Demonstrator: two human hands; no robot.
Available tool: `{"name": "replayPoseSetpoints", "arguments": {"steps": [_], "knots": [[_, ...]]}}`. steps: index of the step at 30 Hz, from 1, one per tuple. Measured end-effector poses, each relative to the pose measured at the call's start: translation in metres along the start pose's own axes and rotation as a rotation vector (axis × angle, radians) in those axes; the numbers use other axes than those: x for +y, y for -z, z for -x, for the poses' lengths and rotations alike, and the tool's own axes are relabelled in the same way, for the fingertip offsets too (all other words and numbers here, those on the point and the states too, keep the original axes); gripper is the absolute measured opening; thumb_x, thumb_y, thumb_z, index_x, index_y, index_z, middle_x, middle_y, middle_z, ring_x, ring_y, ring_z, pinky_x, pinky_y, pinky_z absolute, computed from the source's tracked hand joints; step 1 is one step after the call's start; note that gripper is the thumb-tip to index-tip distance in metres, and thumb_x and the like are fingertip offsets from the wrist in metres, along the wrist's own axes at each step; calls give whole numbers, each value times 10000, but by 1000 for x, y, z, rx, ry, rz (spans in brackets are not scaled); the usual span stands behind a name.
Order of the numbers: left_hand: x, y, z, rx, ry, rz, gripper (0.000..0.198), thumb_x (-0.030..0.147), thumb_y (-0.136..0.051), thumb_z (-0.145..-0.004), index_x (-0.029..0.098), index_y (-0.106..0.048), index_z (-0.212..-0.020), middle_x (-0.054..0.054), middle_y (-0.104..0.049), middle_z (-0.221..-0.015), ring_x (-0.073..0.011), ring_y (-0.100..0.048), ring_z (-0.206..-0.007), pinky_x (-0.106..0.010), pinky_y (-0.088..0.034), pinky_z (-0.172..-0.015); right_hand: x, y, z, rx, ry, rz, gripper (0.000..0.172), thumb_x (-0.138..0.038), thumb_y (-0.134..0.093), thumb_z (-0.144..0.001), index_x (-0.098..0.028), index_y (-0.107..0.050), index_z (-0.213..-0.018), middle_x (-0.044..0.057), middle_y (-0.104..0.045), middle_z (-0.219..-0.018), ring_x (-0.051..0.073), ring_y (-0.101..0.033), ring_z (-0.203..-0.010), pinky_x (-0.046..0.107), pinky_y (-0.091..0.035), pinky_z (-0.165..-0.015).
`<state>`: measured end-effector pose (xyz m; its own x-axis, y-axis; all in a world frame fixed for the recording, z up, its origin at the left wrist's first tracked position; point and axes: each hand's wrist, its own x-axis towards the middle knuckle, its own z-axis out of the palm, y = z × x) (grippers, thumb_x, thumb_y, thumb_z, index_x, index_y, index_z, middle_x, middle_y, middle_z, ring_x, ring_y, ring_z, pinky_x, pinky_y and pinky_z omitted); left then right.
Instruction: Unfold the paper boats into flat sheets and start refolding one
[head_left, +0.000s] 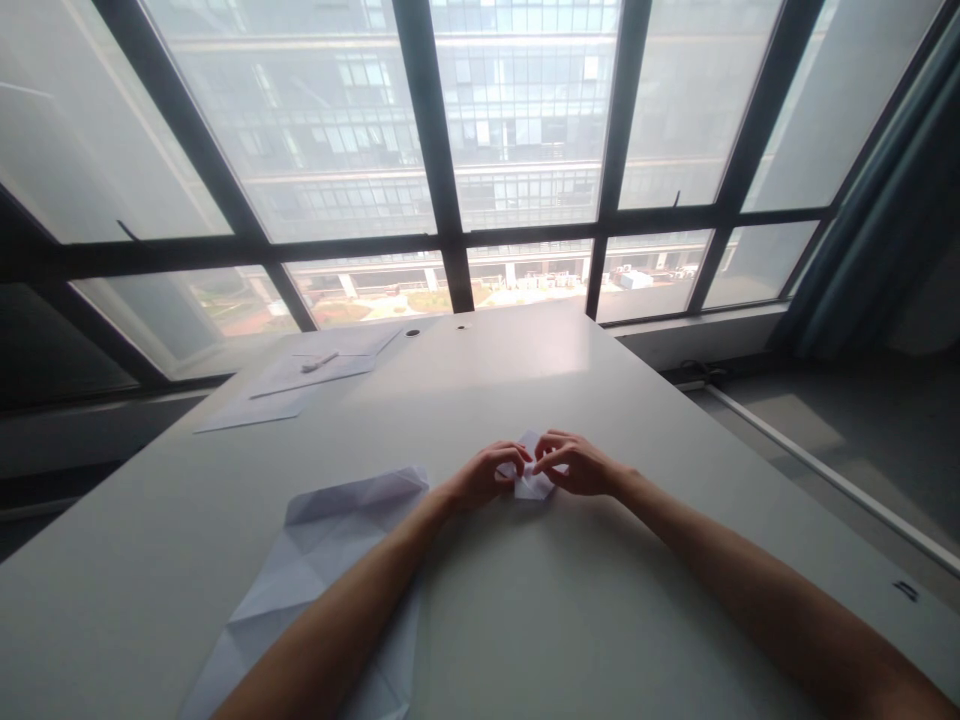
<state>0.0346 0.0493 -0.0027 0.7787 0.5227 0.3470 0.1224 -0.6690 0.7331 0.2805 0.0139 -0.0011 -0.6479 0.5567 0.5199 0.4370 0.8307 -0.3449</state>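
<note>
A small piece of folded white paper (533, 486) lies on the table between my hands. My left hand (486, 474) grips its left side, with thumb and fingers curled in. From the right, my right hand (579, 463) pinches the paper near its middle, the fingertips bent down onto it. Parts of the paper are hidden behind my fingers. Beneath my left forearm lies a larger creased sheet of white paper (315, 560), partly covered by the arm.
The white table (585, 600) stretches toward a wide window. At its far left are flat paper sheets (262, 405) with a small pale object (320, 362) on top, too small to name. A cable hole (412, 333) sits near the far edge. A curtain (862, 220) hangs at right.
</note>
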Motion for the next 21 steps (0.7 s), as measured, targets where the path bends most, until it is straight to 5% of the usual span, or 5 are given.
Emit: {"name": "replayPoseSetpoints", "arguments": {"steps": [6, 21], "knots": [[-2, 0, 0, 17, -19, 85, 95, 72, -665, -794, 160, -685, -824, -95, -686, -1098, -239, -634, -1069, -361, -487, -947, -17, -1, -4, -162, -7, -105, 257, -79, -554, -879, -229, -758, -922, 30, -665, -960, 140, -594, -786, 255, -451, -743], [5, 8, -1, -28, 27, 123, 240, 68, -640, -769, 172, -688, -980, -92, -697, -1124, -253, -611, -1151, -407, -466, -1028, -19, 2, -6, -228, 10, -3, 329, -74, -483, -908, -254, -722, -1044, 59, -627, -1116, 169, -557, -893, 268, -447, -792]]}}
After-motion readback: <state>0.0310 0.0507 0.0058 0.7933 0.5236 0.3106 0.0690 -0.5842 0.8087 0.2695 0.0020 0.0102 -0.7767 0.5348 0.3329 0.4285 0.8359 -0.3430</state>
